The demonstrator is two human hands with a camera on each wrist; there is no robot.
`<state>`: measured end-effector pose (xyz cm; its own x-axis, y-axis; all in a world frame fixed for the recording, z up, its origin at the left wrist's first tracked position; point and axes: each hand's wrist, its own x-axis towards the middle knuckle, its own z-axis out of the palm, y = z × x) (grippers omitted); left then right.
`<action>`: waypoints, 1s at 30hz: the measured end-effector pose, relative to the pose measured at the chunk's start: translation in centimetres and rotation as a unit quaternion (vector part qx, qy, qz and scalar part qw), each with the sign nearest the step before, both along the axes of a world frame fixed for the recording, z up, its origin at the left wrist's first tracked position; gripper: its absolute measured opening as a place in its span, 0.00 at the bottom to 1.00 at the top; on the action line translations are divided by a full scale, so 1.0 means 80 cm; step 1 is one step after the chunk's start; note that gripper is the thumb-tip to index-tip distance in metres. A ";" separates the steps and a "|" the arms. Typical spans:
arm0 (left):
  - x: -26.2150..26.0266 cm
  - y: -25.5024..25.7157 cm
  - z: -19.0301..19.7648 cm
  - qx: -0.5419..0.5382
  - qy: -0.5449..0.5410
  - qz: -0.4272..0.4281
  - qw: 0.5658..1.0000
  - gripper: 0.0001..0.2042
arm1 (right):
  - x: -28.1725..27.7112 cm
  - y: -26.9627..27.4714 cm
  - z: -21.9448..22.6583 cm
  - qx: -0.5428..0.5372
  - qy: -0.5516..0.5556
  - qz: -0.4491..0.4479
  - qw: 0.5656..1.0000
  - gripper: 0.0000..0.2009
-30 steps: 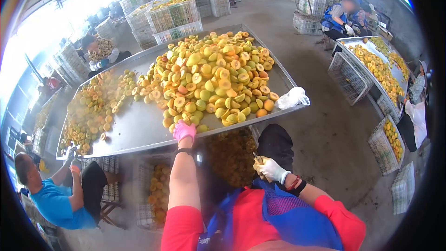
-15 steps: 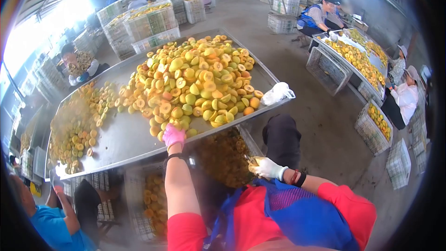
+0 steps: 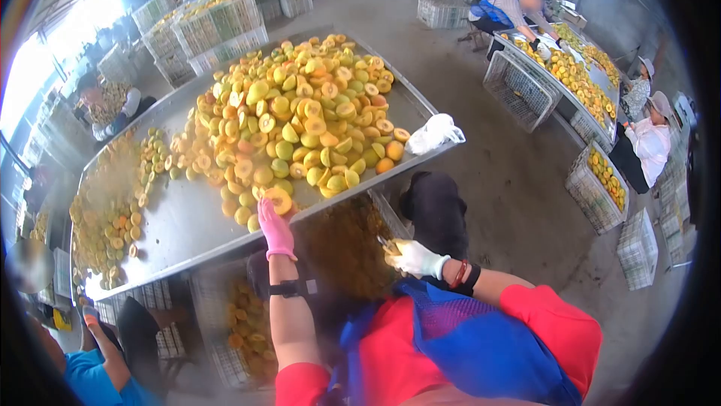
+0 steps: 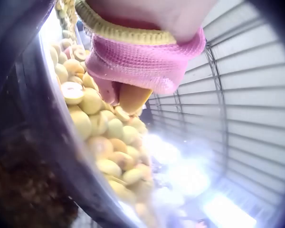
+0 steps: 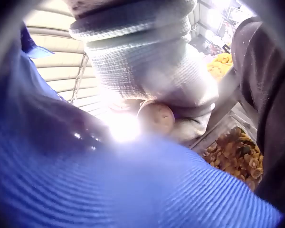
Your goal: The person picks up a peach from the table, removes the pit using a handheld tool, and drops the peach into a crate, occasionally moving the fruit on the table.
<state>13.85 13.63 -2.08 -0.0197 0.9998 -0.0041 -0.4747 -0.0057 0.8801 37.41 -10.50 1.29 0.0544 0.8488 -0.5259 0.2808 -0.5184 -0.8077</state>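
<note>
- One large heap of halved fruit (image 3: 300, 105) is borne by the metal counter (image 3: 180, 226); a looser spread of halves (image 3: 116, 214) is noted toward its left end.
- A white bag (image 3: 435, 133) is set at the counter's near right corner, just beside the heap.
- The space beside the right hand (image 3: 415, 259) is partly taken up by a dark-clad knee (image 3: 434, 211).
- A single fruit half (image 3: 279, 200) is held by the pink-gloved left hand (image 3: 276, 233) at the counter's near edge, its cut face exposed.
- A tool (image 3: 386, 244) is gripped in the white-gloved right hand, near the knee.
- Containers: fruit pieces, shadowed, are held in a crate below the near edge (image 3: 390, 216); fruit is also contained in a floor crate (image 3: 589, 199) at right. Stacked crates (image 3: 221, 27) behind the counter are topped with fruit.
- Right wrist view: the round handle end (image 5: 156, 118) is shown, hidden from the head view; much of the lower area is covered by blue cloth (image 5: 133, 190).
- Left wrist view: the fruit half is seen partly hidden beneath the pink glove; the tool is shown only elsewhere.
</note>
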 end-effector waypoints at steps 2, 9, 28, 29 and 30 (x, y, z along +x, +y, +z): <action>0.004 -0.040 0.018 -0.066 -0.050 -0.071 0.994 0.22 | 0.004 0.009 -0.006 0.019 0.020 -0.006 1.000 0.10; 0.046 -0.113 0.060 -0.066 -0.107 -0.160 0.979 0.28 | -0.011 0.053 0.047 0.064 0.040 0.042 0.996 0.12; 0.097 -0.152 0.041 0.103 -0.068 -0.136 0.983 0.27 | -0.034 0.090 0.004 0.310 -0.004 0.054 0.949 0.10; 0.099 -0.155 0.045 0.111 -0.057 -0.134 0.983 0.27 | -0.034 0.089 0.003 0.306 0.031 0.048 0.950 0.10; 0.101 -0.158 0.046 0.119 -0.045 -0.131 0.983 0.27 | -0.035 0.088 0.005 0.302 0.065 0.042 0.950 0.09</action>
<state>21.90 0.98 1.63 0.2292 0.9431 0.2409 -0.5632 -0.0733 0.8231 34.58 -3.47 1.69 -0.0596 0.9964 0.0600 0.1785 0.0697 -0.9815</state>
